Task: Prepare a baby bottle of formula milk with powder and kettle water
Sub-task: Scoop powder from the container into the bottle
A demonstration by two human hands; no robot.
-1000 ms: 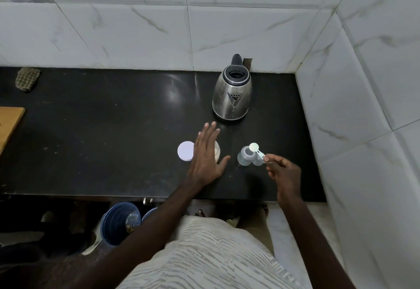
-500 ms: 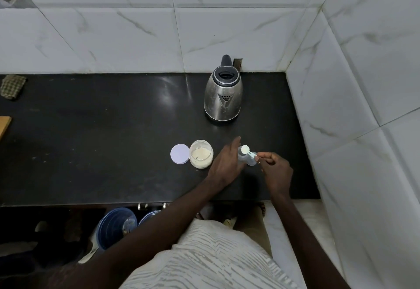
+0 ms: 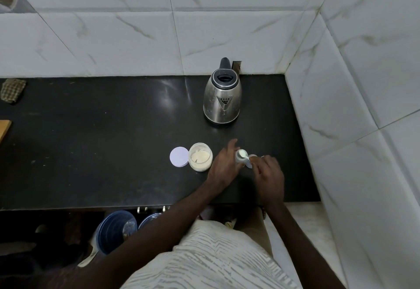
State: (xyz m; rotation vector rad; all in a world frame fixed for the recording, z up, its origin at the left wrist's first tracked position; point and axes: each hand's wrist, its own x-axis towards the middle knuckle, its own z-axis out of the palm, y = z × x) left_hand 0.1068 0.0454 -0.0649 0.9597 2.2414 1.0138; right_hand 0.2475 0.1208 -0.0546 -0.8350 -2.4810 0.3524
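Note:
A small clear baby bottle (image 3: 240,161) stands open on the black counter (image 3: 113,143). My left hand (image 3: 223,166) wraps around its left side and holds it. My right hand (image 3: 268,172) pinches the handle of a white scoop (image 3: 242,153), whose bowl sits right over the bottle's mouth. To the left stands an open jar of pale formula powder (image 3: 200,156), with its round white lid (image 3: 179,156) lying flat beside it. The steel kettle (image 3: 222,97) stands behind, near the wall.
Tiled walls close the counter at the back and right. A checked cloth (image 3: 11,89) lies at the far left, with a wooden board edge (image 3: 4,127) below it. Blue tubs (image 3: 116,229) sit on the floor under the counter's front edge.
My left hand moved right from above the powder jar and closed around the bottle. The scoop in my right hand came over the bottle's mouth.

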